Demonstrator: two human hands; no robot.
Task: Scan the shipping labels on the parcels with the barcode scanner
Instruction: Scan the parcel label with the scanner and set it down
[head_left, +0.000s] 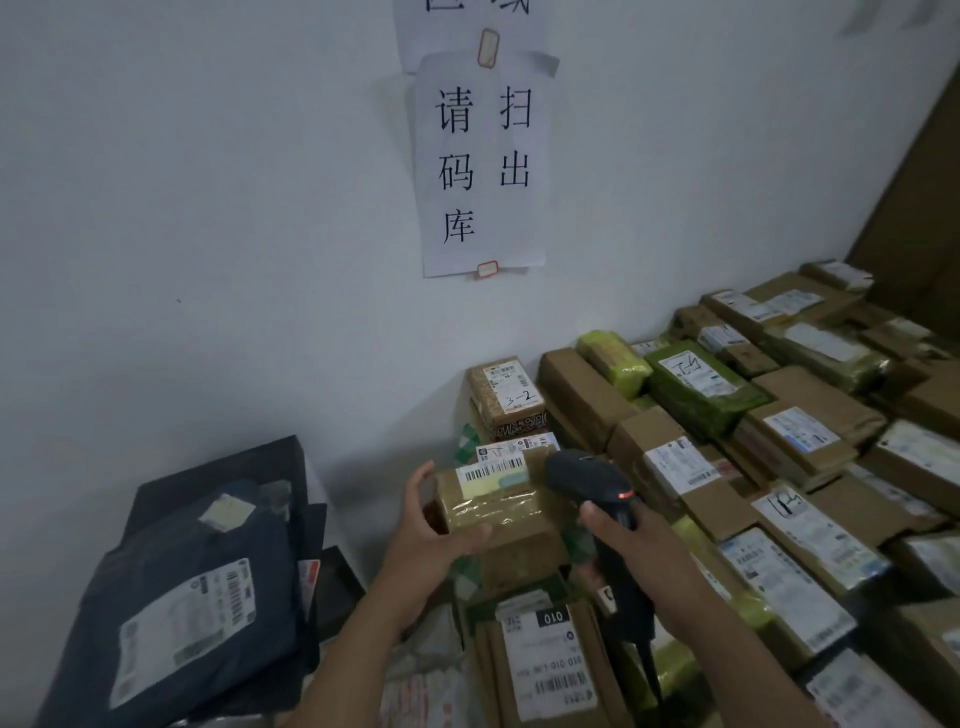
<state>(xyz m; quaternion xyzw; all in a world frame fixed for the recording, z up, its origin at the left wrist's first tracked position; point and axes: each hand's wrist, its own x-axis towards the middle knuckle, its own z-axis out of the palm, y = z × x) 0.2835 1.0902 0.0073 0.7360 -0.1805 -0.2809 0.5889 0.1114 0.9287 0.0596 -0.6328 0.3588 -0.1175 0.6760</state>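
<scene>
A small brown taped parcel (498, 506) is held up over the pile, gripped from its left side by my left hand (431, 535). Its white barcode label (491, 470) lies on the top face, toward the wall. My right hand (631, 545) grips the handle of a black barcode scanner (589, 480), whose head sits right beside the parcel's right edge. A small red light glows on the scanner. Below them lies a cardboard parcel with a label marked 010 (550, 660).
Many labelled cardboard and green parcels (753, 447) cover the surface to the right, up to the wall. Dark mailer bags (197, 597) with labels are stacked at the left. A paper sign (483, 166) hangs on the white wall.
</scene>
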